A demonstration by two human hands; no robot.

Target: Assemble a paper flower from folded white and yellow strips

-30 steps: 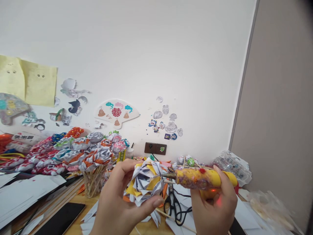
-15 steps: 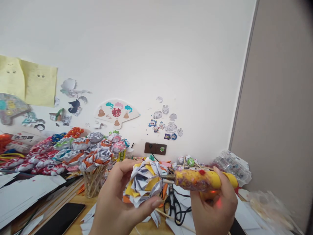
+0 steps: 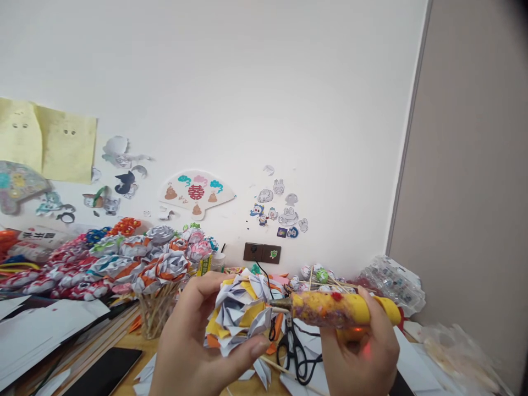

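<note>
My left hand (image 3: 198, 335) is closed around a folded paper flower (image 3: 241, 309) with white, yellow and a little orange petals. The thumb presses its lower right side and the fingers wrap behind it. In my right hand (image 3: 365, 344) is a yellow hot glue gun (image 3: 334, 309), its body smeared with dried glue and a small red light glowing. Its metal nozzle points left and meets the right side of the flower; whether glue is flowing I cannot tell. Black-handled scissors (image 3: 297, 352) lie on the table below, between the two hands.
At left, several finished paper flowers (image 3: 165, 269) stand on sticks in a bundle. White paper sheets (image 3: 45, 341) and a black phone (image 3: 105, 371) lie at front left. A wall socket (image 3: 262, 252) has a cord plugged in. Plastic bags (image 3: 391, 286) sit at right.
The flower and the glue gun have shifted slightly left and down together. The nozzle stays against the flower's right side, and both grips are the same.
</note>
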